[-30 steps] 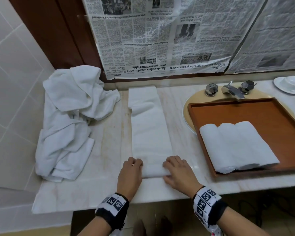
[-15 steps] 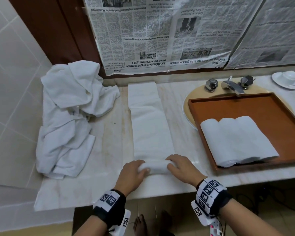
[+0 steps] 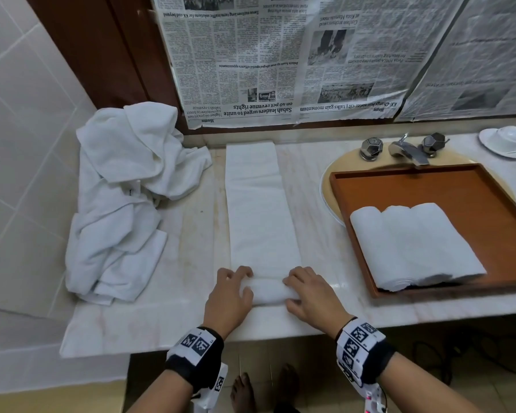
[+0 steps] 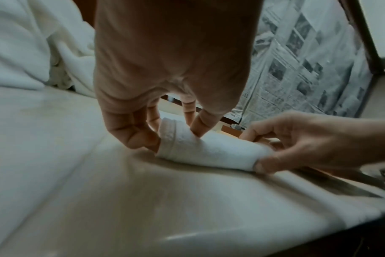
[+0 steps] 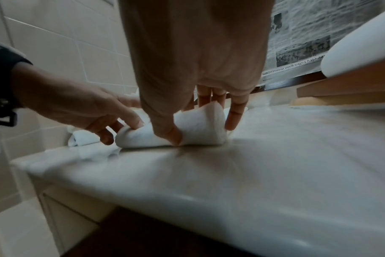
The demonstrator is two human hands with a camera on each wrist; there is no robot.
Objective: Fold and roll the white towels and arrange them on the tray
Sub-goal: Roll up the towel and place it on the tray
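The folded white towel (image 3: 259, 210) is laid as a long strip on the marble counter (image 3: 173, 320), running from the wall toward the near edge, and its near end is now wound into a short roll (image 3: 268, 292) between the two hands. A second ago that end was still lying flat under the fingertips; half a second ago only a first thin turn was raised; now a fuller cylinder is seen, so the rolling step is judged to be under way with most of the strip still to be taken up. The left hand (image 3: 228, 296) is curled over the left end of the roll, thumb at the near side and fingers (image 4: 196, 121) hooked over the top, as is shown plainly in the left wrist view. The right hand (image 3: 312, 296) is closed in the same manner on the right end, the thumb (image 5: 167, 132) pressed low against the layered end face and the fingers draped over the far side. Three finished rolled towels (image 3: 414, 245) are set side by side, touching, on the brown wooden tray (image 3: 447, 186) placed over the sink basin to the right. A heap of unfolded white towels (image 3: 122, 198) is left at the tiled wall on the left. Even pressure at both ends is likely needed, lest the roll be skewed into a cone.
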